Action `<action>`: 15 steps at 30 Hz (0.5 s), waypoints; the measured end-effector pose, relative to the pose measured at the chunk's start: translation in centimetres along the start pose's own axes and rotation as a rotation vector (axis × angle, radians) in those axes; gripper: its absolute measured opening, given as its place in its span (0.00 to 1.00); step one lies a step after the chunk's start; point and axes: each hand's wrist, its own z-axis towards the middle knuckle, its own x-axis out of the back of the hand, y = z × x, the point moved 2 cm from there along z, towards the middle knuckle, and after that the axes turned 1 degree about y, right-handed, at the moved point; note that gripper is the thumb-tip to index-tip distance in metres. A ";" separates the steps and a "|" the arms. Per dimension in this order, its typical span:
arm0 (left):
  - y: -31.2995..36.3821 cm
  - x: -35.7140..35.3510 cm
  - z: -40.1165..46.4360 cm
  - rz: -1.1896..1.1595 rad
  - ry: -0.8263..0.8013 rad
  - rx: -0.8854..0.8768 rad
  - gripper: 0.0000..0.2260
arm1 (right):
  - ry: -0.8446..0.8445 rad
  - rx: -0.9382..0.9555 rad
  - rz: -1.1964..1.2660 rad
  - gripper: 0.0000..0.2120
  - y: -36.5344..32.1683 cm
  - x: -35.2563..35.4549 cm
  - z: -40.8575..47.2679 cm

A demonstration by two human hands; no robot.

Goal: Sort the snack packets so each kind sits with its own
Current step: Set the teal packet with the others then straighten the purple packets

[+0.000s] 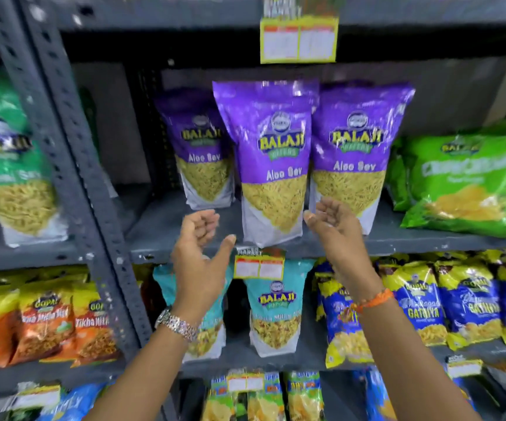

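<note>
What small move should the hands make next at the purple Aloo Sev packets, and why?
Probably close both hands, left and right, on the middle Aloo Sev packet and nudge it back. It stands forward of its two purple neighbours, near the shelf edge, and both hands are empty.

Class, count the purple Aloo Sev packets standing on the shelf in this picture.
3, all upright on the middle shelf: the left packet set back, the middle packet at the front edge, the right packet beside it. More may hide behind them.
</note>
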 end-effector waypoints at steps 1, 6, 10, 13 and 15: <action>0.5 -0.4 1.2 -0.007 -0.020 0.018 0.19 | -0.023 0.007 -0.028 0.22 -0.4 -0.3 0.7; 0.3 -3.7 3.6 0.107 -0.211 0.187 0.40 | -0.225 0.045 -0.047 0.12 -0.3 -2.4 2.8; 1.1 -5.6 3.4 0.126 -0.219 0.179 0.36 | -0.280 0.011 0.001 0.12 0.1 -3.2 3.7; 1.0 -6.2 3.2 0.123 -0.132 0.146 0.30 | -0.232 0.019 0.011 0.14 0.3 -3.0 3.9; 0.6 -6.0 3.3 0.125 -0.098 0.153 0.24 | -0.236 0.014 0.033 0.16 0.4 -2.8 3.8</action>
